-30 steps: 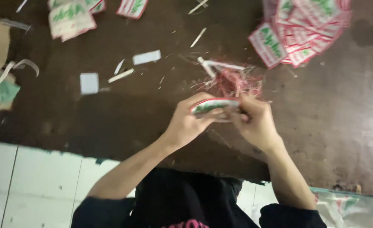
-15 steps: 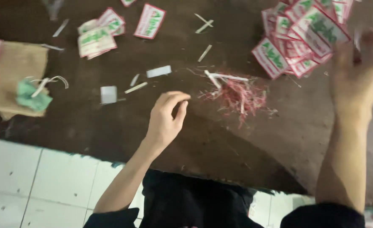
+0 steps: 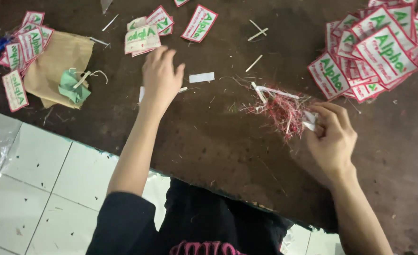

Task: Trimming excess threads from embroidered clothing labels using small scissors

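Note:
My left hand (image 3: 160, 78) reaches out flat over the dark brown table (image 3: 209, 137), fingers apart, covering a small white slip and stopping just short of a little stack of red-bordered white labels (image 3: 142, 39). It holds nothing. My right hand (image 3: 331, 134) rests at the edge of a tangle of red threads and white scraps (image 3: 280, 108), with its fingertips pinched on a small white paper scrap (image 3: 309, 121). A big heap of the same labels (image 3: 376, 47) lies beyond my right hand.
A brown paper bag (image 3: 57, 66) with crumpled green paper (image 3: 73, 88) lies at the left, next to more labels (image 3: 22, 52). A white strip (image 3: 202, 77) and thin sticks (image 3: 255, 61) are scattered mid-table. White floor tiles (image 3: 43, 189) show below the table edge.
My left hand has moved forward and left, opening over the white slip. My right hand has come back from the label heap to the red threads and pinched a white scrap.

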